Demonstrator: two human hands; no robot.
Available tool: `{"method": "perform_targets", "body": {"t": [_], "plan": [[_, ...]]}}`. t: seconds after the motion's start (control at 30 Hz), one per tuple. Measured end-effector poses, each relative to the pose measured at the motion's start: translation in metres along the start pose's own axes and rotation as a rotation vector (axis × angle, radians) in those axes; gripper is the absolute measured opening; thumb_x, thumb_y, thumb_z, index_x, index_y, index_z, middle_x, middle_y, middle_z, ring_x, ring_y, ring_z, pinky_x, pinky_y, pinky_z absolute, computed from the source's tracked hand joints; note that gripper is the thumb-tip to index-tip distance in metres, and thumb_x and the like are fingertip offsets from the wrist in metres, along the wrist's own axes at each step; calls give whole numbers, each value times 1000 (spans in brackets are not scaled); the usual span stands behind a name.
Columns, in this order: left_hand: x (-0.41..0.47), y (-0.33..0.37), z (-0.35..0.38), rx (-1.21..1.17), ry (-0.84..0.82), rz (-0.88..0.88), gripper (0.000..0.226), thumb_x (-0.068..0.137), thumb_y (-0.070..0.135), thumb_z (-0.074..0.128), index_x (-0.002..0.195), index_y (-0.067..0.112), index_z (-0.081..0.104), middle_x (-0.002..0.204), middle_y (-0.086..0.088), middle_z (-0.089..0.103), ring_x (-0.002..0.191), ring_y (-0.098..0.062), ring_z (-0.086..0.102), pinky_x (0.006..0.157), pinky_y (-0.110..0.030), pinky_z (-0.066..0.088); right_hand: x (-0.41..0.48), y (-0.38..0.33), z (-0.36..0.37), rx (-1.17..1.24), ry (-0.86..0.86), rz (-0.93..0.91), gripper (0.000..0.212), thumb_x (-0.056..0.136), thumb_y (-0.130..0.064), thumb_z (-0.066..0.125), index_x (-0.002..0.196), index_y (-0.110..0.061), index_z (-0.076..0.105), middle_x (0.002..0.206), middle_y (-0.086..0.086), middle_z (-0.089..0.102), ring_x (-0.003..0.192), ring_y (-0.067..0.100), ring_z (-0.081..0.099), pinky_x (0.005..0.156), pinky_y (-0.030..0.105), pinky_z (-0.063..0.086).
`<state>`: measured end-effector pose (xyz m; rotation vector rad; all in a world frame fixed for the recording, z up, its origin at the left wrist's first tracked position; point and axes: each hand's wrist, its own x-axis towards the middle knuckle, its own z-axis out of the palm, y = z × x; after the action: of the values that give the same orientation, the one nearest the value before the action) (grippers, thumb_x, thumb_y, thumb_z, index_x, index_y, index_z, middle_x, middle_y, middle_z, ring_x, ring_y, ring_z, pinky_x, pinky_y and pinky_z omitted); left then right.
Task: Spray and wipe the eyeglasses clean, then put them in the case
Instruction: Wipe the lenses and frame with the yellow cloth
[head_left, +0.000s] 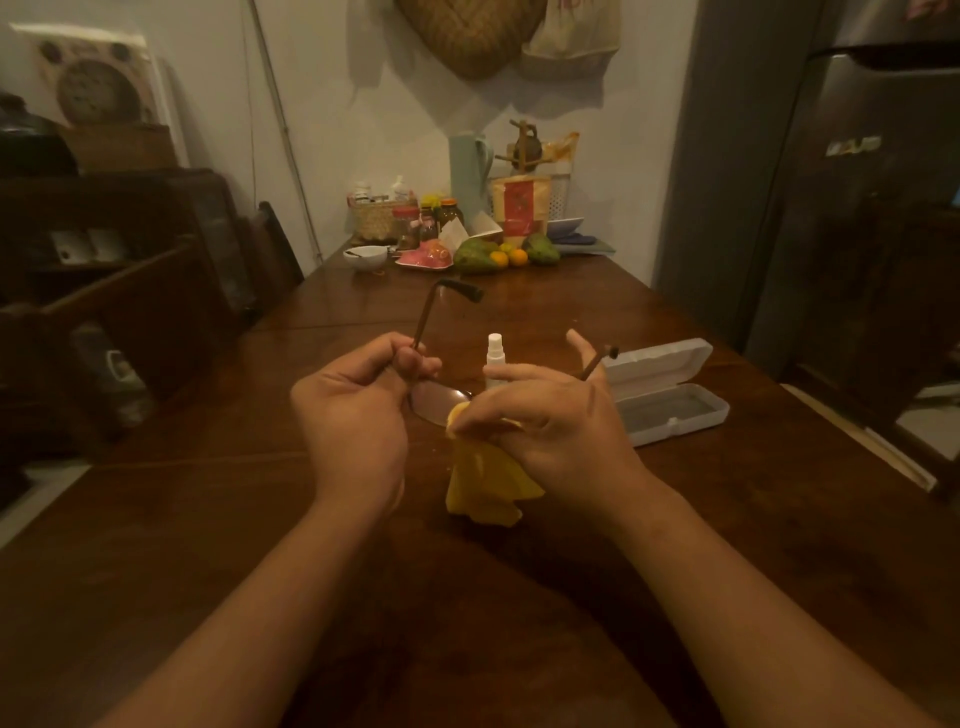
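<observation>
Both of your hands are raised just above a dark wooden table (208, 545), held close together in the middle of the view. Your left hand (353, 410) is curled nearly closed, its thumb and fingers pinching the eyeglasses (434, 402) near the hinge at the frame's left corner. One temple arm rises from that grip, pointing away from you, and ends in a dark curved tip. One clear lens shows between your two hands.

Your right hand (545, 421) is also curled, with its fingertips pressed together on a yellow cloth (483, 483) at the other lens. That lens is hidden under the cloth and your fingers, so you cannot tell how much of it is covered. The rest of the cloth hangs loose below your hand, down to the table. Your right index finger sticks up slightly, and the second temple arm pokes out past the back of this hand, pointing away and to the right.

Just behind your hands a small white spray bottle (495, 358) stands upright on the table, its lower part hidden by your right hand. To the right of it, near your right hand, a white glasses case (670, 410) lies open, its lid tipped back. Jars, fruit and a bowl crowd the table's far end.
</observation>
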<state>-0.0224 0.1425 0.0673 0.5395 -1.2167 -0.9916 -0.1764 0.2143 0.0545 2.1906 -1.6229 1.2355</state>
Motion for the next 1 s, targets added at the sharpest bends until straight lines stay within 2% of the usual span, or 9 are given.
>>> {"method": "perform_targets", "body": {"t": [0.1,0.23,0.33,0.47,0.57,0.67,0.8,0.87,1.0], "plan": [[-1,2,1,3,0,2,47,89,-10,57,66,26,77,67,5,72,68,-12,71,63,-23,58,0,4,1,46,95,60,34,83,-19,78,97,-48,69,101,-34,63,122,-4,54,118,47,4],[-2,1,1,2,-1,7,45,89,-9,58,67,25,77,67,4,72,69,-12,71,64,-23,58,0,5,3,44,203,162,28,85,-23,76,98,-48,71,103,-34,62,118,-9,52,117,45,11],[-4,-2,2,24,-8,15,40,89,-5,60,71,26,77,69,2,72,72,-16,72,68,-32,61,0,3,8,-36,161,130,25,87,-25,73,101,-45,72,101,-36,60,116,-12,49,116,49,8],[-2,-6,0,44,12,-3,37,88,-4,62,72,25,78,68,0,72,72,-19,71,71,-39,61,0,1,11,-16,64,127,28,88,-28,73,105,-49,69,98,-43,58,119,-14,47,116,44,2],[-2,-5,-2,48,23,-2,33,88,-5,62,73,21,77,68,0,72,71,-17,72,69,-36,61,1,0,8,32,-17,156,42,86,-25,75,106,-59,63,92,-52,54,122,-13,46,117,44,-4],[-1,-2,-1,51,16,15,27,88,-5,61,77,15,75,69,2,72,71,-16,72,66,-30,60,2,0,4,159,-21,198,49,85,-11,74,97,-58,67,97,-49,59,122,-13,48,117,43,-5],[0,0,-1,31,41,7,26,89,-6,61,79,14,74,68,5,72,70,-13,71,63,-24,57,3,0,-2,311,151,289,39,88,-9,67,88,-47,72,99,-34,69,109,-13,57,118,49,6],[-1,-1,0,40,22,5,32,89,-5,61,76,21,76,70,4,73,72,-14,72,65,-26,58,4,-1,-3,274,223,322,29,91,-18,69,90,-46,71,100,-34,69,107,-12,59,118,52,12],[-4,-3,1,52,-20,28,35,88,-4,62,74,24,78,72,2,74,75,-18,73,72,-32,60,5,-2,1,179,246,337,13,89,-37,69,94,-49,70,102,-34,68,108,-11,58,112,33,8]]}}
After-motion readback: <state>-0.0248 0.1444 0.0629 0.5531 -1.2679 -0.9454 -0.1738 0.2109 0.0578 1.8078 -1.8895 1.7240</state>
